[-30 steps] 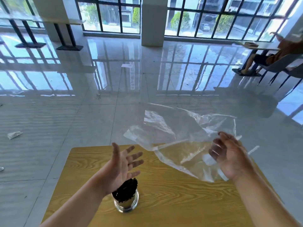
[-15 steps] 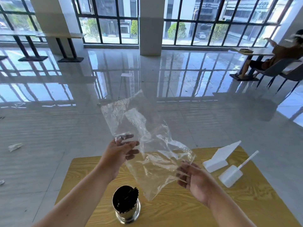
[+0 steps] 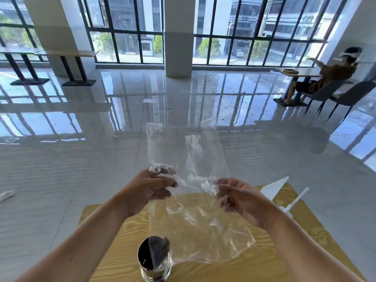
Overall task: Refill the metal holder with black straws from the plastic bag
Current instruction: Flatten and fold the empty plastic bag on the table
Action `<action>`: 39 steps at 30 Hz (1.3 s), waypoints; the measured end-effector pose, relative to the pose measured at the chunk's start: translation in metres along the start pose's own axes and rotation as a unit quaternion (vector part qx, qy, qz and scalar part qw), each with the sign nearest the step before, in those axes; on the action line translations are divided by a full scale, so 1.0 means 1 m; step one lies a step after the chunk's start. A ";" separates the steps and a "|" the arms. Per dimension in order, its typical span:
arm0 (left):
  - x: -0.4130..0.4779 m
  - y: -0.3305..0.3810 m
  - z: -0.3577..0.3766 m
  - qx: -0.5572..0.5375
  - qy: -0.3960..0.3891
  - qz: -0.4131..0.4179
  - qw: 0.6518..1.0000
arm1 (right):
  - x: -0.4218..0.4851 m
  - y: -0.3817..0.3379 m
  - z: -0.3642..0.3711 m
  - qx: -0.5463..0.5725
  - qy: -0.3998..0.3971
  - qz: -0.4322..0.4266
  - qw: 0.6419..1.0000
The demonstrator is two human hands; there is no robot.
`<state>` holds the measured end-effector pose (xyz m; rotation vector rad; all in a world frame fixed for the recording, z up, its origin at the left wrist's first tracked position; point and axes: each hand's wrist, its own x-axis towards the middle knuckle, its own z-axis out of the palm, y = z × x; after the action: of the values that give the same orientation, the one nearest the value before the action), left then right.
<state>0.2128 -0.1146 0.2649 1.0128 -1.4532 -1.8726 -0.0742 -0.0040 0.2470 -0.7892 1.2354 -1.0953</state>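
- Head view: the left hand is raised over the far edge of the table, its thumb and curled fingers pinching the left edge of the plastic bag.
- The right hand, a little to the right and slightly nearer, pinches the bag's right side between thumb and curled fingers. The two hands are apart, with the film spanning the gap between them.
- The plastic bag is clear and creased. One part stands up beyond the hands, against the floor behind. The other part hangs toward the near side, over the tabletop.
- The bag's lower left corner lies across the mouth of the metal holder from this angle. Whether it touches the holder cannot be told.
- The metal holder stands upright at the near edge of the table, below the left forearm. The black straws are bunched in it, ends up, seen partly through the film.
- The table has a yellow wood-grain top.
- At its far right corner lie a white wedge-shaped piece and a white piece with a thin stem, both partly hidden behind the right forearm.
- Beyond is a glossy tiled floor, with a crumpled scrap at far left.
- Farther off stands a white pillar before tall windows. A seated person is at another table far right, beside grey chairs.
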 end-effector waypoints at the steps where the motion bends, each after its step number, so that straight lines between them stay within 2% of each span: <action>1: 0.000 0.001 0.001 0.011 0.012 0.007 1.000 | 0.000 -0.003 0.003 0.012 0.013 -0.011 1.000; 5: -0.002 0.001 -0.004 0.045 0.062 0.007 0.997 | 0.001 -0.010 0.012 0.007 0.096 -0.055 0.994; 10: -0.008 -0.003 -0.014 0.056 0.072 -0.012 0.996 | -0.003 -0.012 0.020 -0.006 0.136 -0.077 0.988; 13: -0.010 -0.006 -0.027 0.052 0.084 0.000 0.995 | -0.004 -0.014 0.022 -0.034 0.113 -0.084 0.990; 16: -0.016 -0.009 -0.039 -0.028 0.069 -0.006 0.997 | -0.006 -0.019 0.021 -0.053 0.084 -0.087 0.991; 20: -0.023 -0.008 -0.047 -0.095 0.049 0.004 0.994 | -0.014 -0.016 0.031 0.040 0.073 -0.058 0.995; 25: -0.033 -0.001 -0.048 -0.048 0.031 0.045 0.997 | -0.021 -0.019 0.037 -0.042 0.113 -0.096 0.988; 29: -0.037 0.006 -0.055 -0.071 0.011 0.001 0.997 | -0.038 -0.020 0.043 -0.022 0.085 -0.096 0.992; 33: -0.032 0.006 -0.062 0.010 -0.047 -0.010 0.999 | -0.053 -0.016 0.042 0.030 0.072 -0.029 0.997; 36: -0.027 0.006 -0.056 0.151 -0.052 0.005 0.987 | -0.065 -0.012 0.034 -0.150 0.084 -0.023 0.985; 39: -0.019 -0.001 -0.049 0.207 -0.107 0.021 0.972 | -0.076 -0.006 0.026 -0.194 0.078 0.009 0.978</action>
<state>0.2639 -0.1263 0.2617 0.9730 -2.0366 -1.7288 -0.0481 0.0633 0.2823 -0.9966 1.6156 -0.9235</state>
